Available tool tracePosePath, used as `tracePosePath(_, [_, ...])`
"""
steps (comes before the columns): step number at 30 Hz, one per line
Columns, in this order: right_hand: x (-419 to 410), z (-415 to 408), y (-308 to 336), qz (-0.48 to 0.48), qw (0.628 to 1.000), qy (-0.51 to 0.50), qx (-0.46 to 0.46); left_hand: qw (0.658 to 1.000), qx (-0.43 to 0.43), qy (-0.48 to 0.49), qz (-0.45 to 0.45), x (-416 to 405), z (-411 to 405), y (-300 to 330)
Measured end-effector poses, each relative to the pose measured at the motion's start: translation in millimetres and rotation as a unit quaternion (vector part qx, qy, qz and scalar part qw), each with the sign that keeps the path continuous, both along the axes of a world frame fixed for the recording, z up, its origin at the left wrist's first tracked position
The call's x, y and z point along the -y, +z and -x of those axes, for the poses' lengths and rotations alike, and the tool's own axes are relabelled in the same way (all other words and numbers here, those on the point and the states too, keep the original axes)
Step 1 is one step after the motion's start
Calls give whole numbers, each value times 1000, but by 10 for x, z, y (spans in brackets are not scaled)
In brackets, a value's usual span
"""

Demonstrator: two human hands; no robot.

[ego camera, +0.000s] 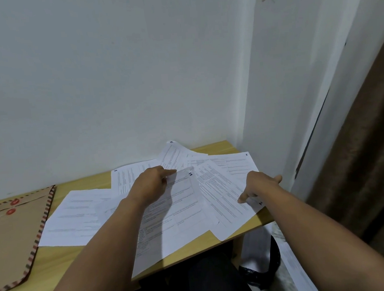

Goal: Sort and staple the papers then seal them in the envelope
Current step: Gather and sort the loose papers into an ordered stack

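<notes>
Left grip (152, 185) pinches sheet 1 (181, 205) at its far corner; right grip (260, 183), spread flat, presses sheet 2 (224, 200) at the right edge of the surface (58, 257).

The papers (181, 205) are white with fine black print. The envelope (9, 244) is brown, edged with red and dark stripes, bearing two red discs (10, 212). The bench (58, 263) is pale yellow.

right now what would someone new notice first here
Printed sheets lie fanned loosely over the wooden desk, hand-numbered in their corners. The left hand is at the top edge of sheet 1, and the right hand rests on sheet 2. A brown envelope with red string buttons lies at far left.
</notes>
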State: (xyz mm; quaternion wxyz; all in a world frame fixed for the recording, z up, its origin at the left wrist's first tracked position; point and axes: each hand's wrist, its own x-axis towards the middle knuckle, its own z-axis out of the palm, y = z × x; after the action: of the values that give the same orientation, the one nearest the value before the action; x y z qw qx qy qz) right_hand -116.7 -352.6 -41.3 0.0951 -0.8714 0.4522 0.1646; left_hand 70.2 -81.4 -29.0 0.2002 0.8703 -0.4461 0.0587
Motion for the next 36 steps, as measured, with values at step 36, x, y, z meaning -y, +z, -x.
tracePosePath(36, [-589, -623, 1594, -375, 745, 108, 541, 975, -36, -11, 219, -343, 56, 1055])
